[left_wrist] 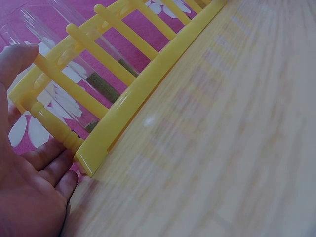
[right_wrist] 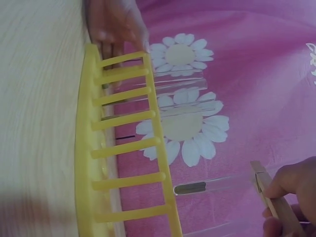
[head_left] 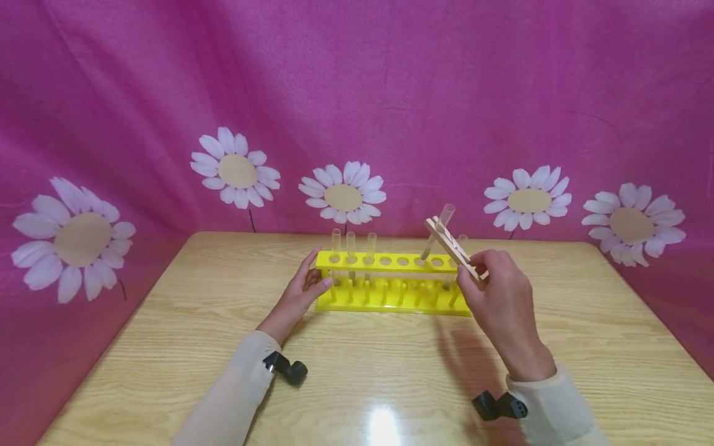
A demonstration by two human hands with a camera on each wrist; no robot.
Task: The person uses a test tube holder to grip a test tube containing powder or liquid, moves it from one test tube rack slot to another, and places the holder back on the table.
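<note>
A yellow test tube rack [head_left: 393, 305] stands on the table. My left hand [head_left: 295, 300] holds its left end, the thumb in front and the other fingers behind the end post [left_wrist: 52, 123]. My right hand [head_left: 502, 303] grips a wooden test tube holder [head_left: 454, 246] over the rack's right part. Clamped in the holder is a tilted glass test tube [head_left: 446, 214], with dark greenish matter [right_wrist: 191, 188] at its rounded bottom. In the right wrist view, that bottom is close to the rack's top bar [right_wrist: 165, 170]; whether it touches, I cannot tell.
Three test tubes [head_left: 351, 240] stand in the rack's left holes, with dark matter low inside. Another tube [head_left: 463, 239] is at the right end, partly hidden by the holder and hand. Behind the wooden table [head_left: 223, 371] hangs a pink cloth [head_left: 418, 93] with white flowers.
</note>
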